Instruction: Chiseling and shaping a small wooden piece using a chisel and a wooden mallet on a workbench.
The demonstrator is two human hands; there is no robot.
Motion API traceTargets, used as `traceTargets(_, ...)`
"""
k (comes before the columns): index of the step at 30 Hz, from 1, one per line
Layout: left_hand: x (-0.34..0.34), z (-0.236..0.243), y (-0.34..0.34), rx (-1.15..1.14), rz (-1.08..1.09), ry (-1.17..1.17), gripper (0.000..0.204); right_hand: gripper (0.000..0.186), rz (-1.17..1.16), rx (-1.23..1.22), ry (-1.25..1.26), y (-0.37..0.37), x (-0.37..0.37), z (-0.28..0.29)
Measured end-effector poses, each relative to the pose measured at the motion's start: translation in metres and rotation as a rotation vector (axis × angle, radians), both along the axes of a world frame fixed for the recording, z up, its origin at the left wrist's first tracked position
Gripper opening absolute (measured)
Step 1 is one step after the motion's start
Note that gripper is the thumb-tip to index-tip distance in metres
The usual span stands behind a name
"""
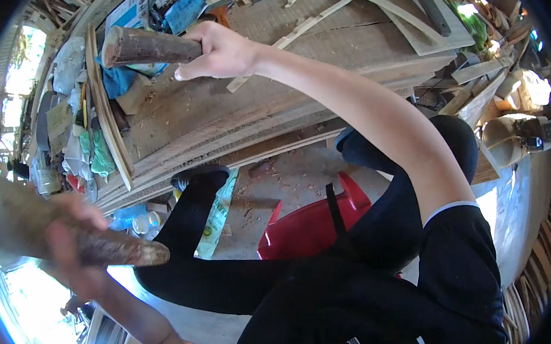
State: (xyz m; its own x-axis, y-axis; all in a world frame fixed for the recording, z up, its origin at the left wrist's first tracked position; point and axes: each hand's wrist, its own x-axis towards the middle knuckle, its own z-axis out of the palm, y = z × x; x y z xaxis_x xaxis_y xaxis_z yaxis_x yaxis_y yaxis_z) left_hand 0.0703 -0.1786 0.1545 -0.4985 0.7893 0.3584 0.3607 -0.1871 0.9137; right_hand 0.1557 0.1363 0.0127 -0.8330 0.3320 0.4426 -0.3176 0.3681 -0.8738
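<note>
My right hand is wrapped round one end of a short, dark brown round log, which it holds above the stacked planks. The log's cut end points left. Lower left, my left hand grips a thicker, rough-barked log, raised beside my left thigh. That log reaches out past the left edge of the view, and its tapered, pale end points right. Motion smears the left hand and much of its log. The two logs are apart.
A stack of wide planks lies ahead, with thin wood strips and shavings on top. Plastic bags and bottles crowd the left. A red plastic stool stands between my legs. A tank-like object sits at right.
</note>
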Motion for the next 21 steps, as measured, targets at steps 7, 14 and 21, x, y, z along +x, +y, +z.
traceTargets(7, -0.025, -0.023, 0.008, -0.375, 0.059, 0.18, 0.045, 0.027, 0.027, -0.035, -0.05, 0.017, 0.003, -0.017)
traceTargets(14, 0.001, -0.041, 0.033, -0.454, 0.034, 0.304, 0.05, 0.027, 0.05, -0.048, -0.018, 0.011, 0.003, -0.015)
traceTargets(21, -0.02, -0.038, -0.004, -0.297, 0.139, 0.165, 0.046, 0.026, 0.07, -0.029, -0.122, 0.017, 0.001, -0.008)
